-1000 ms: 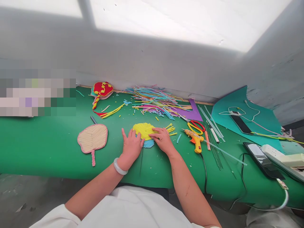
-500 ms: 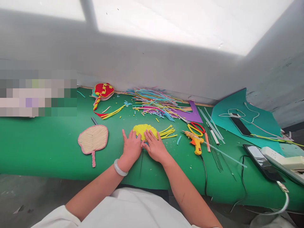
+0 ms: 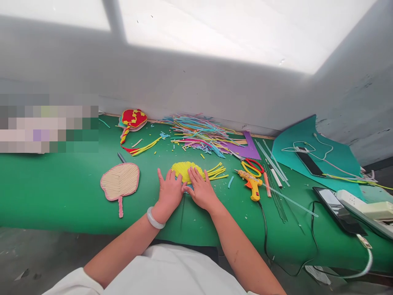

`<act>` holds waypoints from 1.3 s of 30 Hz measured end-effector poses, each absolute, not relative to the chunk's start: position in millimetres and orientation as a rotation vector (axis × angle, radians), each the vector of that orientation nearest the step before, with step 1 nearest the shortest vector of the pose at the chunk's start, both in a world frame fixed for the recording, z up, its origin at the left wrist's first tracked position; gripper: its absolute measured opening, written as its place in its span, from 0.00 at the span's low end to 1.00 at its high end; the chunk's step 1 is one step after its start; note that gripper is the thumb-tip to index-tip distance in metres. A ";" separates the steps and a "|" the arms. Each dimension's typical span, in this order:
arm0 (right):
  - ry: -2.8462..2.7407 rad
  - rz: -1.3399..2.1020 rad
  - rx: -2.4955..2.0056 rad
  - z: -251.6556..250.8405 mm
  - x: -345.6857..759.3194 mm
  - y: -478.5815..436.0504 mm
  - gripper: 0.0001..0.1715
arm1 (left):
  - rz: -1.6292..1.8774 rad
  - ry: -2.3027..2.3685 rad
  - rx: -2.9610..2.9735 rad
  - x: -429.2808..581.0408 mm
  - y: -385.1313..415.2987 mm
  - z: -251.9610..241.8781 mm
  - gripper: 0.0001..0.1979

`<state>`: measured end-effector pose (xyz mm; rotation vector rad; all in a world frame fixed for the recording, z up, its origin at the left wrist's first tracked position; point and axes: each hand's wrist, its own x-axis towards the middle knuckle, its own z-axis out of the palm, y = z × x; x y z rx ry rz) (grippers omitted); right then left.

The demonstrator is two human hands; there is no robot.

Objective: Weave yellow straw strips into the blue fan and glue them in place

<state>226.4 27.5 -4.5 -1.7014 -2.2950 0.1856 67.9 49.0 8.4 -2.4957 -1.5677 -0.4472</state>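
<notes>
In front of me lies a fan-shaped piece of yellow pipe cleaners (image 3: 181,167), with loose yellow strip ends (image 3: 216,172) splayed out to its right. My left hand (image 3: 169,190) rests on its lower left edge, fingers stretched out. Spread flat over its middle and right is my right hand (image 3: 201,189); the two thumbs meet. A bit of blue shows under the hands, and a thin dark wire (image 3: 182,215) sticks out below toward me. To the left sits a cream fan with a pink rim and handle (image 3: 120,182).
Behind lies a heap of coloured pipe cleaners (image 3: 199,131); a red and yellow fan (image 3: 134,119) is at back left. On the right are scissors (image 3: 252,167), a yellow hot glue gun (image 3: 254,188) with its cord, green wires (image 3: 278,205), a phone (image 3: 336,211) and a power strip (image 3: 353,203).
Both hands stay on the yellow piece with almost no movement. The view has shifted very slightly.
</notes>
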 end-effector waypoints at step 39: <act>-2.256 0.207 -1.724 -9.8 225.9 43.4 0.40 | -0.580 -1.625 -2.495 66.6 50.2 3.1 0.15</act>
